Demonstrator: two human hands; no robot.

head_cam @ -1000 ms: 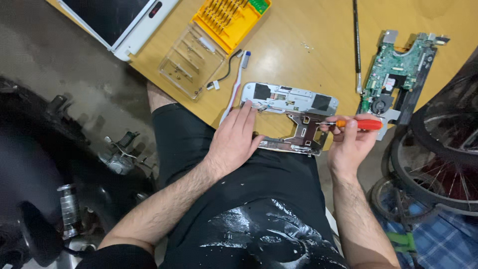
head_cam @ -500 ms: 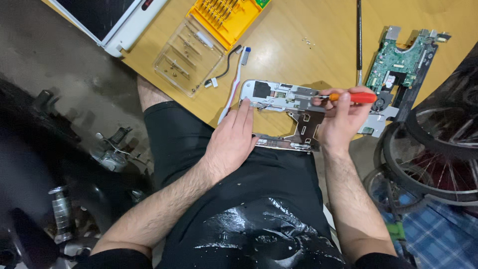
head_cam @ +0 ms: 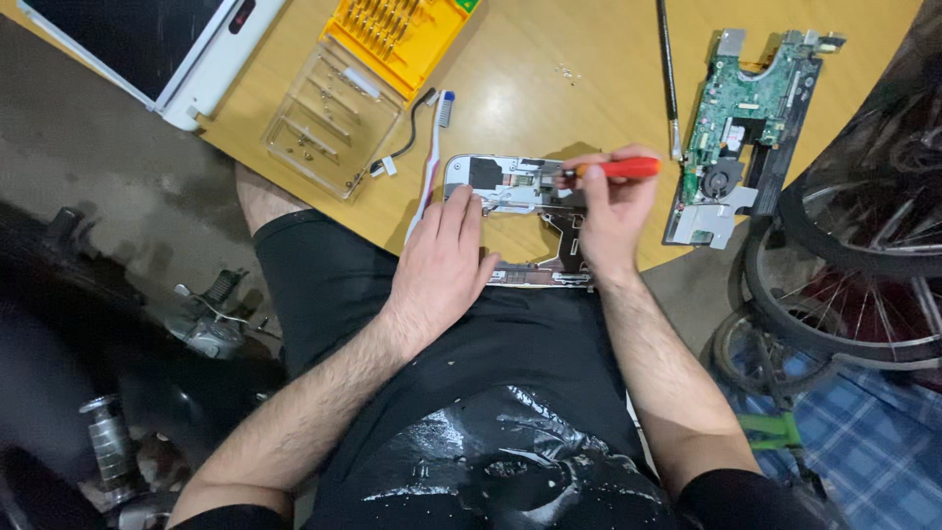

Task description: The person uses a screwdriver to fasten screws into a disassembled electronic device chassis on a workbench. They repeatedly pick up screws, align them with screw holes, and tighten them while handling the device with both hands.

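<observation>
A silver laptop frame part (head_cam: 505, 184) lies at the near edge of the wooden table (head_cam: 549, 88). My left hand (head_cam: 442, 265) rests flat on its left end, fingers spread, pressing it down. My right hand (head_cam: 608, 211) grips a red-handled screwdriver (head_cam: 613, 168), held sideways with its tip pointing left onto the upper bar of the frame. The lower bar of the frame (head_cam: 535, 278) shows between my two hands.
A green circuit board (head_cam: 746, 128) lies to the right with a thin black rod (head_cam: 669, 79) beside it. A yellow screwdriver-bit case (head_cam: 407, 39), its clear lid (head_cam: 329, 118), a toothbrush (head_cam: 432, 157) and a white laptop (head_cam: 147, 49) sit to the left. Bicycle wheels (head_cam: 863, 265) stand at the right.
My right hand has lifted the screwdriver from the frame's right side up to its upper bar, turning the tool level. My left hand has slid up toward the frame's left end.
</observation>
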